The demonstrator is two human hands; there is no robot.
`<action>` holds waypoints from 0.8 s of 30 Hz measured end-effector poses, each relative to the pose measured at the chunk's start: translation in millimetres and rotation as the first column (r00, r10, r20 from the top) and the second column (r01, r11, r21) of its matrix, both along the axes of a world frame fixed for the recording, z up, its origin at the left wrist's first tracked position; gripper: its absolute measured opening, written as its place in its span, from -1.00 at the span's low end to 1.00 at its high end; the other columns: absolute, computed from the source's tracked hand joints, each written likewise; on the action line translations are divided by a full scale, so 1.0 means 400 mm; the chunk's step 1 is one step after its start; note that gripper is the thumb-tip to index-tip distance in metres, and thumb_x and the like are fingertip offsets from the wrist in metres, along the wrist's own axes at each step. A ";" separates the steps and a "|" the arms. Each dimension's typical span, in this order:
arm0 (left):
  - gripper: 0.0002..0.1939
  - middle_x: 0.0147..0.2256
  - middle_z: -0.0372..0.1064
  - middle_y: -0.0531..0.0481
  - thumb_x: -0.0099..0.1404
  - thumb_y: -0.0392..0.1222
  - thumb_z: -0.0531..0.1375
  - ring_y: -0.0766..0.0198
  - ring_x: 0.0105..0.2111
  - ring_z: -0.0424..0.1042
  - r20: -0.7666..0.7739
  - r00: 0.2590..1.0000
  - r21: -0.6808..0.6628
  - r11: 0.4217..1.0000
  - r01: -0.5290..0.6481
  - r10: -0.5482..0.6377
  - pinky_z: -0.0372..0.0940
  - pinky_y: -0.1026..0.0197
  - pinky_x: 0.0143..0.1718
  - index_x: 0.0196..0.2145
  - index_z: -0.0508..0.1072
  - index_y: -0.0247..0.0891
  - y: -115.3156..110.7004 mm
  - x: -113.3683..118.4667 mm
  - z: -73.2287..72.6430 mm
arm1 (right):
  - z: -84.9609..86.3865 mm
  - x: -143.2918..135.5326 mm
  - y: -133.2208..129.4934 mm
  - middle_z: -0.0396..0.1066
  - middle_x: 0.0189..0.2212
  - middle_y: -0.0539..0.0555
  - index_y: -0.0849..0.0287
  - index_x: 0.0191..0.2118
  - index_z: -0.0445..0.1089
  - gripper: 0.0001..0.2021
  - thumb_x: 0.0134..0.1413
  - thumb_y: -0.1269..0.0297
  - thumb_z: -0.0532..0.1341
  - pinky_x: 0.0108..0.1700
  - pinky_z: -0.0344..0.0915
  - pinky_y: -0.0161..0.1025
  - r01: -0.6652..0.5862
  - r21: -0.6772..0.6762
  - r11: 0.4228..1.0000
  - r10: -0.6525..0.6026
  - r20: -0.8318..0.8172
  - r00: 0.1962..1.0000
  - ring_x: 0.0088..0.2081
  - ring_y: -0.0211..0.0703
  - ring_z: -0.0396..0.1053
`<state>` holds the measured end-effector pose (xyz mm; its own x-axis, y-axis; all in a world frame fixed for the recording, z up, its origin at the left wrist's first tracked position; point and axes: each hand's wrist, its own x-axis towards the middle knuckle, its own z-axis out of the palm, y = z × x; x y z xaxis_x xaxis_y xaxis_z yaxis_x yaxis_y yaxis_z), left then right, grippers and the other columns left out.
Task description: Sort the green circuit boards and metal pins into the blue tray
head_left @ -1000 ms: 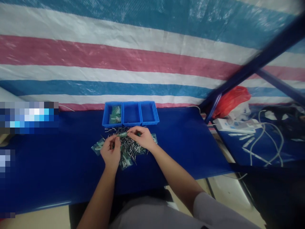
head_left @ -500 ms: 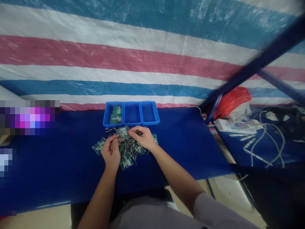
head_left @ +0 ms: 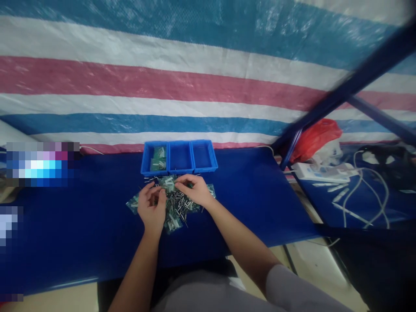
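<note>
A small clear plastic bag [head_left: 168, 183] with pale pieces inside is pinched at its right edge by the thumb and fingers of my right hand [head_left: 196, 190]. My left hand [head_left: 152, 210] is just left of that bag, thumb and fingers apart, holding nothing that I can see. Under and between both hands lies a pile of thin metal pins [head_left: 183, 206], mixed with more small bags. One such bag [head_left: 173, 222] is at the near side of the pile, another [head_left: 133, 203] beside my left hand, and one [head_left: 212, 190] partly behind my right hand.
Behind the pile stand three joined blue bins [head_left: 204, 168]; the left one holds small bags [head_left: 158, 164]. A blue-covered table [head_left: 253, 195] carries everything. To the right are a frame post [head_left: 294, 145], a red plastic bag [head_left: 316, 136], a white power strip [head_left: 305, 170] and loose cables [head_left: 385, 195].
My left hand has let go of the small bag's left side, and its fingers have spread. My right hand keeps its pinch on the bag. The view has shifted slightly.
</note>
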<state>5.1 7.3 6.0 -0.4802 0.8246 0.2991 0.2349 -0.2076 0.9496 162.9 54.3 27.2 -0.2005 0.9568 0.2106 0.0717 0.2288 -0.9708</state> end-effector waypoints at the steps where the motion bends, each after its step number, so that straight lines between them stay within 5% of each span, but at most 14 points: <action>1: -0.51 -0.24 0.50 -0.01 0.22 -0.05 0.32 0.42 -0.50 0.46 0.004 1.000 -0.006 1.000 -0.002 0.002 0.40 0.30 -0.40 0.07 0.39 -0.22 0.000 0.000 0.001 | 0.001 0.000 0.000 0.56 -0.36 0.04 0.14 -0.27 0.54 -0.81 0.11 0.14 0.32 -0.31 0.39 -0.23 -0.001 0.002 1.000 0.000 0.009 1.000 -0.39 -0.23 0.43; 12: -0.80 -0.31 0.44 0.02 0.24 -0.08 0.29 0.38 -0.43 0.43 -0.154 0.988 0.062 0.998 0.023 -0.013 0.35 0.29 -0.38 -0.24 0.53 -0.23 0.005 -0.023 -0.030 | 0.005 0.001 0.001 0.53 -0.39 0.06 0.13 -0.35 0.57 -0.81 0.06 0.12 0.37 -0.35 0.36 -0.24 0.017 0.059 0.998 -0.016 -0.029 0.999 -0.42 -0.23 0.39; 18: -0.74 -0.34 0.51 0.00 0.25 -0.04 0.28 0.31 -0.41 0.52 -0.005 0.998 0.002 0.998 0.058 -0.058 0.45 0.21 -0.28 -0.16 0.53 -0.23 0.001 -0.008 -0.026 | 0.006 0.003 -0.002 0.57 -0.37 0.07 0.13 -0.23 0.58 -0.73 0.12 0.04 0.32 -0.29 0.42 -0.22 -0.057 -0.070 0.996 0.048 -0.116 0.992 -0.37 -0.19 0.48; 24: -0.72 -0.21 0.53 -0.06 0.35 -0.02 0.17 0.33 -0.35 0.51 -0.041 0.998 0.006 0.999 0.053 -0.052 0.42 0.28 -0.32 -0.14 0.56 -0.23 -0.010 -0.015 -0.015 | 0.007 0.004 -0.001 0.57 -0.33 0.06 0.13 -0.31 0.57 -0.79 0.07 0.09 0.36 -0.29 0.41 -0.23 -0.023 -0.029 0.999 0.020 -0.097 0.995 -0.36 -0.20 0.46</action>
